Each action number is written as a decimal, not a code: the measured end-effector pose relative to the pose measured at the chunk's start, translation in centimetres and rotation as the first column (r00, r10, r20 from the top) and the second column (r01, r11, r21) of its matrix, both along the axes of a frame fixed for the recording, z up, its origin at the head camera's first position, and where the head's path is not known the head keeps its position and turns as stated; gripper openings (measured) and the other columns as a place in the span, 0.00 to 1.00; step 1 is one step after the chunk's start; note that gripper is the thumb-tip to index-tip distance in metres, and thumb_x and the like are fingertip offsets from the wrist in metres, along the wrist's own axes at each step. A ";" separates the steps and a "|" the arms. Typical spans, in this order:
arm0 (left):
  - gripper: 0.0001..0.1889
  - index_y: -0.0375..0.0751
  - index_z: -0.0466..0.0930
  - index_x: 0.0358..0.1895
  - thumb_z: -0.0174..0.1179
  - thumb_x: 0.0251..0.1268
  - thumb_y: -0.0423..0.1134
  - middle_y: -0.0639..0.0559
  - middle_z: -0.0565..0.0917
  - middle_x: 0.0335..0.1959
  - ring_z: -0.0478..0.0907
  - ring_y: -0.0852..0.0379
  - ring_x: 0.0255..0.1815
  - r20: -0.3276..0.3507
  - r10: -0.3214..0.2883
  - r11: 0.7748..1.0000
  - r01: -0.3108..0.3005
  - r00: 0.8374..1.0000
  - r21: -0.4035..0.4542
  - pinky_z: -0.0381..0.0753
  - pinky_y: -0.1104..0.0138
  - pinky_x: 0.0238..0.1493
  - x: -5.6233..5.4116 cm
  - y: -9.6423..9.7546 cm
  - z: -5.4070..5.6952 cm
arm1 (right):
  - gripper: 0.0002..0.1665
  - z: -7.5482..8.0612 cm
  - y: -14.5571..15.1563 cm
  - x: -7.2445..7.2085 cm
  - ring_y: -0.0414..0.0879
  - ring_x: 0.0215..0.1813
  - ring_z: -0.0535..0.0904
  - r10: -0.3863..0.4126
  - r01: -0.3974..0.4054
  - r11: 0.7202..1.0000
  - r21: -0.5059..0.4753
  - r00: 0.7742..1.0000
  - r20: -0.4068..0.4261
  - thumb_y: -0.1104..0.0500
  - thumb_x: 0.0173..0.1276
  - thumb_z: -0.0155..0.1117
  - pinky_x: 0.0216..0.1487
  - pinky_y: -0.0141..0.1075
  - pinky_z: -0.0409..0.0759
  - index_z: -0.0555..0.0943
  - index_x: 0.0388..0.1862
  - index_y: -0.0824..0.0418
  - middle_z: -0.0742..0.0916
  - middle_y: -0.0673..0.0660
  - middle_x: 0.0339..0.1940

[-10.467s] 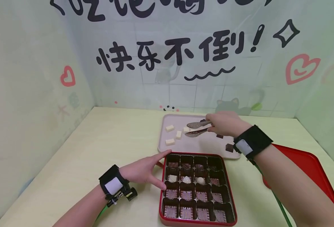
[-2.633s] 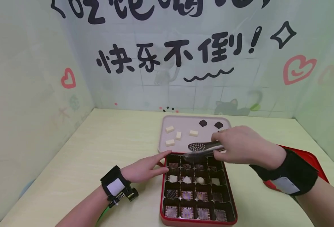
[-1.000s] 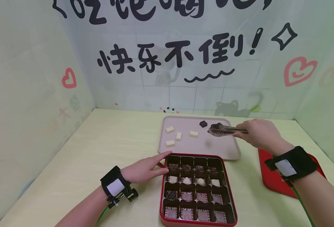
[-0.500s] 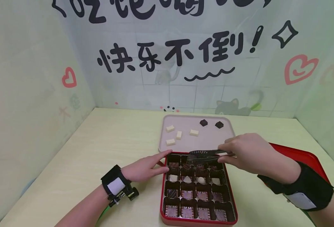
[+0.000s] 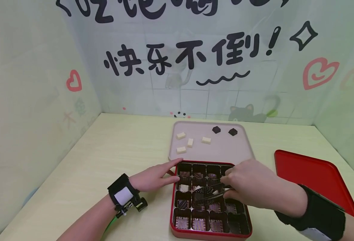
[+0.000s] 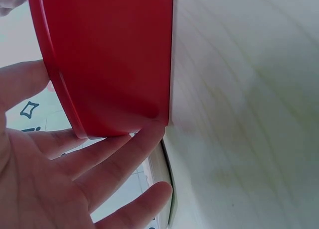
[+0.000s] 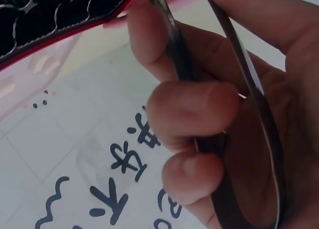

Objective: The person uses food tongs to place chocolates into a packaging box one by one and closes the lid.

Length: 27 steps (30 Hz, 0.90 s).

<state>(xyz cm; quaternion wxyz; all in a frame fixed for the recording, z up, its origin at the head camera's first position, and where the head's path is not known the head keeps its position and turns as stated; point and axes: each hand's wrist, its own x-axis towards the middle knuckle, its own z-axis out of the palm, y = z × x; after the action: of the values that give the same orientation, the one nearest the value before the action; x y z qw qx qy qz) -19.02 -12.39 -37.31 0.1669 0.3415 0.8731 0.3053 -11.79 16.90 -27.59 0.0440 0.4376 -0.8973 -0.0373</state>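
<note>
While the metal tongs [image 5: 205, 190] reached leftward from the right hand [image 5: 250, 185], their long axis lay nearly crosswise over the divided chocolate box [image 5: 210, 235], and their perforated ends pointed left, over the second and third rows counted from the far side. That hand was the nearer to the compartments under the ends, and its fingers were curled round the tongs' arms. The ends stood a little apart; whether a chocolate sat between them could not be told. The left hand [image 5: 155, 177] was spread at the box's far-left corner, thumb at the left rim and the other fingers extended about the corner, apart from the tongs. The box rested on the counter [image 5: 128, 140], its longer axis seemingly running away from the person, toward the pale tray [image 5: 228, 150] just beyond it.
</note>
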 end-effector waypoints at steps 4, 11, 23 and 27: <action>0.36 0.45 0.48 0.78 0.49 0.75 0.54 0.42 0.72 0.66 0.77 0.51 0.57 -0.008 -0.004 1.000 0.004 1.000 -0.004 0.74 0.56 0.57 0.0 0.0 -0.1 | 0.19 -0.3 -0.9 0.5 0.35 0.16 0.65 0.014 -0.010 0.998 0.059 0.997 -0.071 0.46 0.52 0.78 0.18 0.30 0.66 0.75 0.18 0.49 0.72 0.40 0.15; 0.36 0.44 0.49 0.78 0.49 0.75 0.54 0.41 0.72 0.65 0.77 0.50 0.57 -0.011 -0.002 1.000 0.002 1.000 0.001 0.75 0.56 0.57 -0.1 0.0 -0.1 | 0.24 0.0 -3.1 1.4 0.38 0.13 0.62 0.058 -0.007 0.979 0.204 0.967 -0.248 0.48 0.51 0.78 0.14 0.31 0.63 0.71 0.09 0.49 0.69 0.43 0.10; 0.36 0.44 0.50 0.78 0.50 0.75 0.53 0.44 0.73 0.65 0.77 0.51 0.57 0.016 0.005 1.000 -0.005 1.000 0.025 0.75 0.56 0.56 -0.1 0.0 -0.1 | 0.19 0.1 -6.9 0.9 0.39 0.15 0.68 0.107 0.011 0.931 0.364 0.947 -0.304 0.43 0.44 0.79 0.16 0.32 0.68 0.77 0.13 0.48 0.74 0.44 0.10; 0.36 0.44 0.50 0.78 0.50 0.74 0.53 0.45 0.74 0.64 0.77 0.51 0.57 0.024 0.009 1.000 -0.009 1.000 0.023 0.75 0.56 0.55 -0.1 0.1 -0.1 | 0.16 0.2 -7.3 0.6 0.39 0.16 0.71 0.081 0.018 0.924 0.382 0.967 -0.242 0.45 0.45 0.79 0.18 0.33 0.72 0.80 0.17 0.48 0.77 0.44 0.14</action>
<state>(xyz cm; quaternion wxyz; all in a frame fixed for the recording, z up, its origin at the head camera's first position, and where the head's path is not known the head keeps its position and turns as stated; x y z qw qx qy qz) -19.11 -12.31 -37.42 0.1721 0.3358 0.8690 0.3200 -11.17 9.58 -27.38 0.0727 0.4439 -0.8526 -0.2658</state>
